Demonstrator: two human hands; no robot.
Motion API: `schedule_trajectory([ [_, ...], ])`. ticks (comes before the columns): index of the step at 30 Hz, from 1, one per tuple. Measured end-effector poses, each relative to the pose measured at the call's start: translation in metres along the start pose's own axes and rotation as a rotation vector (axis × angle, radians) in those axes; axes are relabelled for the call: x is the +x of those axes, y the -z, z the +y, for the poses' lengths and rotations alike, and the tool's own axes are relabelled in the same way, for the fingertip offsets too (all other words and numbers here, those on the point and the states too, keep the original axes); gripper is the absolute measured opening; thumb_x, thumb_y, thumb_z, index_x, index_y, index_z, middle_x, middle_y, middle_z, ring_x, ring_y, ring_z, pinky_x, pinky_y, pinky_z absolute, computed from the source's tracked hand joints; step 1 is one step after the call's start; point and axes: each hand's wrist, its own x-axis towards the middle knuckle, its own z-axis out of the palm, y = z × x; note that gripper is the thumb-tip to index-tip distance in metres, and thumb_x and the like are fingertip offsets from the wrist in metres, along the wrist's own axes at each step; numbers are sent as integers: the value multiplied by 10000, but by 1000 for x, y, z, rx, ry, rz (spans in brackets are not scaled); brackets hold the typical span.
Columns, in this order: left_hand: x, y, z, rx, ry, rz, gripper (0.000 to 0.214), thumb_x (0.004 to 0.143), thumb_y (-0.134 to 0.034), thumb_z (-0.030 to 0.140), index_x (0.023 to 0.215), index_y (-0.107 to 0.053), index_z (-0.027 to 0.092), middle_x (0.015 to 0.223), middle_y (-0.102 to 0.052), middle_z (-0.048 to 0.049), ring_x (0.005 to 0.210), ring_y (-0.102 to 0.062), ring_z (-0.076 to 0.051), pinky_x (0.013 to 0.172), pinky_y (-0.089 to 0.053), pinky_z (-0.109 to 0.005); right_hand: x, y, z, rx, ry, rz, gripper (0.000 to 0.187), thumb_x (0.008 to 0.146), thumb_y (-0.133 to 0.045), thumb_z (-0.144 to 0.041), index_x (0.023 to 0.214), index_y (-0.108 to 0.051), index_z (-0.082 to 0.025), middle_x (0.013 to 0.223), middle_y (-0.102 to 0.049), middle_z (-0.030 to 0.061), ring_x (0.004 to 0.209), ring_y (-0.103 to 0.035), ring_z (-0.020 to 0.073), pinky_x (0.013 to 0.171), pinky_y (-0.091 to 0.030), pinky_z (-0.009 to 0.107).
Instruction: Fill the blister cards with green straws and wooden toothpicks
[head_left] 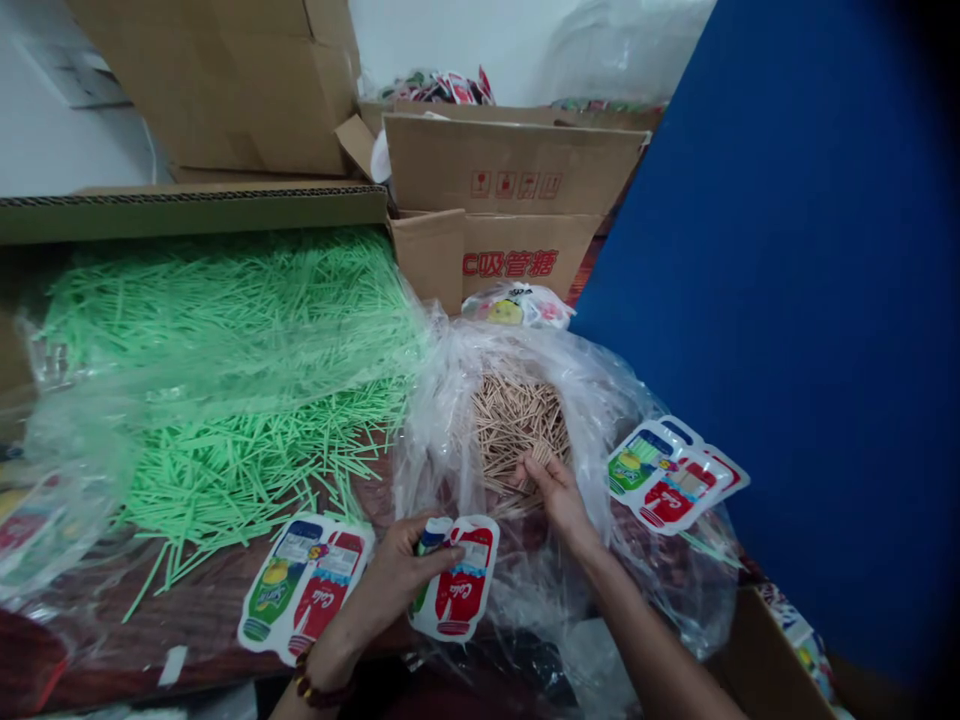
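Between the fingers and thumb of my left hand (401,570) is a bottle-shaped packet (466,585) with a red cola side and a green side. My right hand (551,490) reaches into an open clear plastic bag (442,440) of short brown sticks (517,415). Its fingertips are pinched together among the sticks; whether they grip any I cannot make out. Left of my left hand lies another such packet (304,585) on the dark red table. More packets (667,475) lie overlapped to the right, on the plastic.
A large heap of green sticks (247,400) spills from a plastic-lined carton at left. A cardboard box (517,170) with red lettering stands behind the brown sticks. A blue panel (772,300) rises at right. An open carton (772,650) holds packets at lower right.
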Motion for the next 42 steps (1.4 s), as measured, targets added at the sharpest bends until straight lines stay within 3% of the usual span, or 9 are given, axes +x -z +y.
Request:
schedule_trajectory([
  [3,0,2,-3,-36,13,5,210,721,-743,316,780,-671,128,718,-688,-15,632,-594,-149,605,-451,-236,6,2,-11,258,-123,-23,259,756,-693,-425,866,-632,-199,708,-684,-3,684,-648,175,722,-515,327],
  [6,0,4,-6,-81,28,17,201,717,-750,306,786,-690,127,742,-716,-28,644,-615,-159,625,-468,-251,7,0,-19,591,-251,-25,240,691,-780,-288,853,-643,-175,810,-722,26,815,-688,190,805,-541,347],
  [8,0,4,-6,-105,40,23,197,717,-753,297,801,-705,124,754,-729,-35,647,-625,-161,629,-475,-254,6,-4,-22,697,-276,-1,194,706,-771,-231,844,-651,-166,846,-735,40,873,-694,195,854,-542,364],
  [14,1,1,-2,-162,86,2,196,714,-755,286,808,-728,116,737,-746,-46,615,-638,-166,595,-480,-251,-6,-29,-37,853,-242,39,65,785,-701,-226,809,-657,-183,823,-753,45,869,-705,200,939,-504,459],
  [19,-1,-5,7,-171,103,-38,202,712,-753,281,828,-736,117,773,-757,-67,659,-663,-193,616,-484,-257,-21,-55,-53,942,-238,19,59,794,-691,-240,814,-669,-190,816,-753,42,857,-703,183,990,-465,438],
  [25,-5,-6,14,-155,89,-64,210,706,-754,285,811,-737,105,759,-752,-72,629,-649,-182,610,-479,-255,-28,-70,-58,1079,-397,-21,61,834,-637,-210,781,-664,-194,806,-752,14,805,-707,153,990,-468,437],
  [28,-7,-5,16,-165,78,-77,209,705,-755,280,819,-733,106,754,-748,-64,633,-645,-177,620,-479,-257,-30,-72,-58,1090,-435,-13,68,834,-628,-190,774,-660,-193,788,-751,6,794,-709,154,980,-477,446],
  [33,-8,-4,17,-174,90,-72,188,693,-769,282,789,-730,124,723,-734,-43,599,-624,-159,598,-453,-239,-39,-77,-59,975,-373,-15,39,809,-663,-240,798,-649,-205,797,-750,15,800,-711,176,940,-501,413],
  [42,-6,-3,22,-209,85,-73,146,682,-774,266,745,-740,139,694,-721,-36,588,-610,-166,593,-439,-248,-53,-86,-66,646,-310,25,259,743,-712,-403,890,-576,-238,847,-738,26,853,-710,244,733,-566,369],
])
